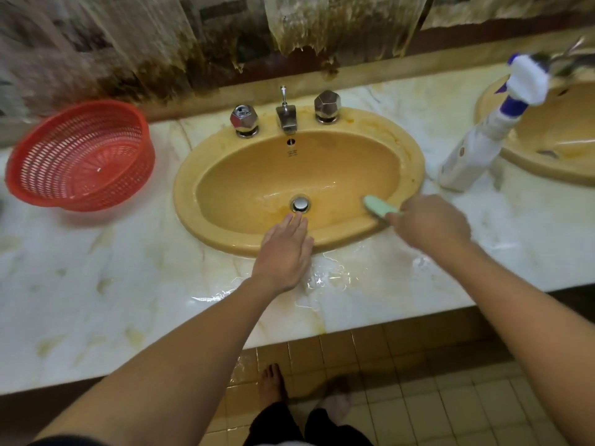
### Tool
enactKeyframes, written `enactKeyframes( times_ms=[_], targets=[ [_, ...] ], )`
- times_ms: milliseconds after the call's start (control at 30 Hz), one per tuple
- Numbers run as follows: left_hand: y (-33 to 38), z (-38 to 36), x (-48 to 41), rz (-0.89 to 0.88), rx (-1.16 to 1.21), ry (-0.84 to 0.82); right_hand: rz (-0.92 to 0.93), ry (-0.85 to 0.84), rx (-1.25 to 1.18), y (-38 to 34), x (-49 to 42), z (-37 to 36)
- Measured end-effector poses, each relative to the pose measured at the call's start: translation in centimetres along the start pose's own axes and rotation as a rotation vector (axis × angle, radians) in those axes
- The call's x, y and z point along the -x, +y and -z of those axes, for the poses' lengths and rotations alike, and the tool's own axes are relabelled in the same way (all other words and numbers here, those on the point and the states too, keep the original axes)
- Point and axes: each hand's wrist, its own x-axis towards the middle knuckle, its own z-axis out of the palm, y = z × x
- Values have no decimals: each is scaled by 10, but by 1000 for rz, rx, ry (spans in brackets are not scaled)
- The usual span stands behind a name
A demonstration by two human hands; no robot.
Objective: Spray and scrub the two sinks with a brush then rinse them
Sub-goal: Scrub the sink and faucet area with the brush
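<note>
Yellow sinks number two: one sink (299, 185) central, a second sink (553, 136) right of it. Right hand (431, 223) grips one brush (381, 206) inside its right wall. Left hand (285, 249) lies flat, fingers straight, over its front rim. One bottle (476, 146) stands between sinks; one basket (80, 156) sits left.

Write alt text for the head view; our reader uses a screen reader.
A person scrubs a wet yellow sink, the right hand holding a green brush at its right inner wall and the left hand flat over the near rim. A spray bottle stands right, a red basket left.
</note>
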Motion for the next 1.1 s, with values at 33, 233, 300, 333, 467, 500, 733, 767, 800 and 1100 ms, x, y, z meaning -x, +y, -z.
enactKeyframes(
  times_ms=[33, 233, 300, 333, 467, 500, 733, 767, 800, 1100],
  targets=[
    [-2, 2, 0, -12, 2, -23, -97, 12, 5, 4, -8, 14],
    [-20, 13, -11, -17, -1, -141, 58, -276, 2, -72, -3, 4],
    [-25, 13, -12, 50, -37, -111, 22, -280, 59, -72, -8, 17],
    [-25, 13, -12, 76, -52, -92, -26, -254, 78, -68, -10, 26],
    [-25, 16, -10, 85, -84, -59, 52, -201, 152, -94, 0, 17],
    [-27, 18, -11, 78, -79, -69, 93, -268, 121, -104, 3, 7],
    [-29, 31, -13, 27, -115, -51, -29, -65, 143, -30, 4, 13],
    [-30, 31, -11, 6, -120, -23, 139, -83, 128, -32, 10, 3],
    [-32, 31, -10, -15, -107, 10, 334, -67, 153, -36, 20, -10],
    [-41, 30, -5, -87, 39, 52, 150, 64, 240, -4, 20, -28]
  ],
)
